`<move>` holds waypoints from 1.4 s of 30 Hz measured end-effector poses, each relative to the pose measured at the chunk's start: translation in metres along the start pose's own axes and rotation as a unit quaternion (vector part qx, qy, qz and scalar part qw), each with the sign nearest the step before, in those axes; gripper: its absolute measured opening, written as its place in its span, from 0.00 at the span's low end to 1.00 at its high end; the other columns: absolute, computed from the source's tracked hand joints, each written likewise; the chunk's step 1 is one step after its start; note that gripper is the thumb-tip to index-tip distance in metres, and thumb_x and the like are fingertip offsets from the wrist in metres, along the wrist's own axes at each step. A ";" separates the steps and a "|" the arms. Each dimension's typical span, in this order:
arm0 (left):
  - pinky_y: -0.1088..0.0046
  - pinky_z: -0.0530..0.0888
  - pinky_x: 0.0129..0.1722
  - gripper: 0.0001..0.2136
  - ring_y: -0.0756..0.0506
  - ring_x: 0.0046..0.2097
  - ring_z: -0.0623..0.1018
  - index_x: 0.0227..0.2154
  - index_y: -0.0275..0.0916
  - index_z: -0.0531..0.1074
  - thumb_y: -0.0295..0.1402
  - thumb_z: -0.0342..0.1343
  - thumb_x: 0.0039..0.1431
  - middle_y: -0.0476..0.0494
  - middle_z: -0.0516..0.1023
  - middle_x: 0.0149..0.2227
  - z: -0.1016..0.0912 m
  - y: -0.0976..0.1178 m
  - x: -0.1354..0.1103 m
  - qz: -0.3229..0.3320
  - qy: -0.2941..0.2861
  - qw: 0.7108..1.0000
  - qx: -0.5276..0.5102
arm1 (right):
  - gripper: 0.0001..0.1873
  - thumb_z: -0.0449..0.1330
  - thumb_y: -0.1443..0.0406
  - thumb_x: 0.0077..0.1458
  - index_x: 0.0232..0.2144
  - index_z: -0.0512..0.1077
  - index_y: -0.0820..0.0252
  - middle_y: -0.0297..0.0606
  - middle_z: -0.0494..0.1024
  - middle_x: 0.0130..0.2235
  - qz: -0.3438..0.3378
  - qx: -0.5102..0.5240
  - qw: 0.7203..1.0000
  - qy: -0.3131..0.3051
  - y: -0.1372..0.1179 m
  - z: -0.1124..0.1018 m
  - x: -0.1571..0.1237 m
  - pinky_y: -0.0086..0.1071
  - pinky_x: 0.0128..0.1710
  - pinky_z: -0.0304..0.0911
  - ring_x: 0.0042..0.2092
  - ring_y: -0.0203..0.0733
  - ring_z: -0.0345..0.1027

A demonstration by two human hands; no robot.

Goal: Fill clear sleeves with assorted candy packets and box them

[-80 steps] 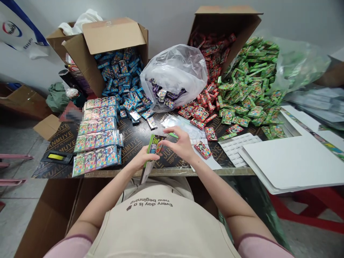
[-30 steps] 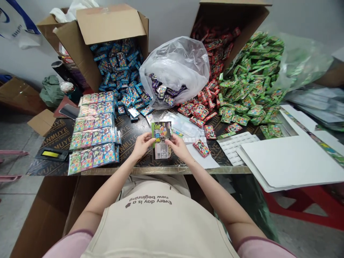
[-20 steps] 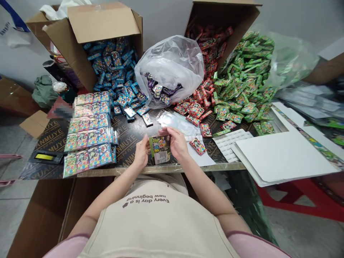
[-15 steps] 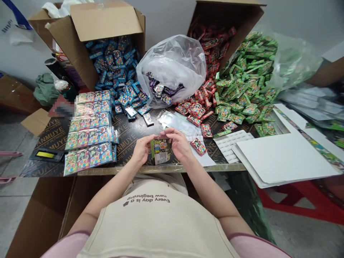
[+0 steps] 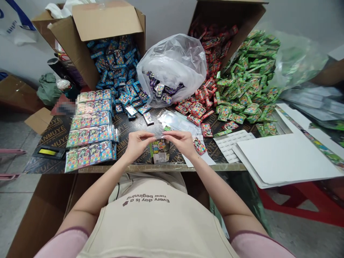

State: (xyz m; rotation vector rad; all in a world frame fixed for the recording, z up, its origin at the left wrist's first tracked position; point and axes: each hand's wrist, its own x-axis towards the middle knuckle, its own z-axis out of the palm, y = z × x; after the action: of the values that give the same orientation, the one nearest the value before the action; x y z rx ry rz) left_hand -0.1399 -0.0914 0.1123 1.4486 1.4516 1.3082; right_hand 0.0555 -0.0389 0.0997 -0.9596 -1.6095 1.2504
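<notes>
**Printed packet [image 5: 160, 152] hanging just bodyward of both your pinches**

Your left hand [image 5: 139, 144] and right hand [image 5: 182, 143] are facing each other, with thumb and finger on each side closing to a tight pinch. Both pinches are meeting the packet's far edge, apparently gripping it there; you cannot tell from here whether card or clear film is caught between the tips. The packet is sitting directly on the body side of your fingertips, mostly uncovered. Neither hand is clearly nearer: the left tips are standing by its far left corner, the right tips slightly right of its middle, with a small gap between the two pinches.

Its long axis is running from your fingertips toward your body, roughly square to the line joining the pinches. The printed face is turning up to you, the green strip lying along the left side and the pale label panel [image 5: 159, 158] at the near end, away from your fingers. Whether that end is resting on the table [image 5: 134, 123] is unclear.

Beyond your right fingertips, clear sleeves [image 5: 185, 123] are lying flat; a red packet [image 5: 199, 146] is lying just right of that hand. Bundled packs [image 5: 90, 130] are lying well left of your left fingers.
</notes>
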 end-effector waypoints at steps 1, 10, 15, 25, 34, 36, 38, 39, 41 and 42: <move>0.69 0.78 0.32 0.07 0.44 0.31 0.81 0.28 0.38 0.81 0.35 0.67 0.47 0.43 0.83 0.29 -0.002 0.001 0.003 -0.022 -0.015 1.000 -0.006 | 0.08 0.68 0.60 0.47 0.31 0.81 0.54 0.35 0.82 0.29 0.014 0.003 1.000 -0.008 -0.003 0.000 0.001 0.35 0.32 0.71 0.29 0.40 0.74; 0.67 0.77 0.38 0.05 0.45 0.36 0.80 0.29 0.37 0.79 0.29 0.58 0.54 0.39 0.82 0.34 0.001 0.005 -0.008 0.190 -0.048 0.968 0.159 | 0.06 0.67 0.60 0.49 0.31 0.81 0.54 0.37 0.83 0.35 -0.032 -0.025 0.999 -0.031 0.001 -0.012 -0.007 0.40 0.41 0.73 0.37 0.45 0.77; 0.65 0.76 0.43 0.07 0.44 0.41 0.80 0.32 0.41 0.79 0.33 0.56 0.58 0.39 0.82 0.40 0.004 -0.004 -0.015 0.187 -0.073 0.965 0.171 | 0.07 0.65 0.63 0.50 0.33 0.81 0.47 0.34 0.82 0.42 -0.098 -0.057 0.994 0.007 0.012 -0.010 -0.023 0.47 0.51 0.70 0.45 0.47 0.76; 0.69 0.75 0.39 0.06 0.45 0.35 0.79 0.32 0.40 0.79 0.34 0.63 0.50 0.43 0.81 0.33 -0.012 -0.018 0.003 0.036 0.110 0.991 0.061 | 0.07 0.62 0.61 0.53 0.31 0.81 0.51 0.34 0.82 0.38 -0.117 -0.025 0.990 -0.077 0.010 0.036 0.060 0.43 0.50 0.67 0.42 0.46 0.75; 0.60 0.75 0.45 0.17 0.42 0.42 0.77 0.44 0.36 0.75 0.29 0.63 0.48 0.38 0.77 0.41 -0.024 -0.105 -0.054 -0.166 0.210 0.958 0.101 | 0.42 0.68 0.58 0.46 0.61 0.61 0.64 0.58 0.68 0.57 -0.062 -0.326 0.938 -0.099 0.085 0.144 0.164 0.54 0.56 0.55 0.57 0.63 0.61; 0.56 0.71 0.53 0.16 0.38 0.52 0.74 0.43 0.39 0.76 0.30 0.63 0.49 0.37 0.74 0.48 -0.025 -0.100 -0.058 -0.117 0.195 0.963 0.144 | 0.39 0.65 0.61 0.50 0.62 0.59 0.67 0.59 0.70 0.55 -0.048 -0.357 0.928 -0.090 0.086 0.157 0.177 0.53 0.55 0.55 0.55 0.63 0.62; 0.57 0.71 0.54 0.15 0.38 0.53 0.73 0.42 0.39 0.76 0.33 0.63 0.50 0.37 0.74 0.49 -0.025 -0.093 -0.052 -0.109 0.175 0.973 0.104 | 0.34 0.61 0.66 0.51 0.60 0.60 0.72 0.59 0.72 0.52 -0.045 -0.361 0.926 -0.099 0.084 0.161 0.178 0.49 0.55 0.57 0.53 0.59 0.65; 0.59 0.73 0.51 0.16 0.39 0.50 0.75 0.43 0.39 0.75 0.36 0.63 0.50 0.37 0.74 0.48 -0.024 -0.090 -0.046 -0.125 0.174 0.975 0.051 | 0.33 0.60 0.68 0.51 0.59 0.61 0.73 0.58 0.72 0.51 -0.050 -0.352 0.929 -0.099 0.082 0.161 0.173 0.46 0.55 0.58 0.53 0.58 0.65; 0.65 0.76 0.42 0.19 0.43 0.44 0.78 0.44 0.37 0.73 0.41 0.63 0.50 0.38 0.77 0.43 -0.024 -0.086 -0.030 -0.183 0.192 0.959 -0.099 | 0.32 0.60 0.68 0.50 0.58 0.62 0.72 0.56 0.72 0.53 -0.080 -0.314 0.941 -0.095 0.079 0.155 0.149 0.43 0.55 0.59 0.54 0.55 0.65; 0.68 0.76 0.39 0.21 0.45 0.40 0.78 0.43 0.36 0.73 0.43 0.63 0.50 0.39 0.77 0.40 -0.024 -0.085 -0.022 -0.211 0.202 0.939 -0.180 | 0.32 0.60 0.67 0.50 0.58 0.62 0.69 0.54 0.71 0.54 -0.101 -0.288 0.948 -0.096 0.076 0.150 0.131 0.42 0.56 0.59 0.55 0.54 0.65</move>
State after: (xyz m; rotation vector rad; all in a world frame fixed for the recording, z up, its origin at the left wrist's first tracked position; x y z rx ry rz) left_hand -0.1827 -0.1058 0.0334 0.6064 1.5607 1.5397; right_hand -0.1242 0.0511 0.0282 -1.0027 -2.2346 0.7567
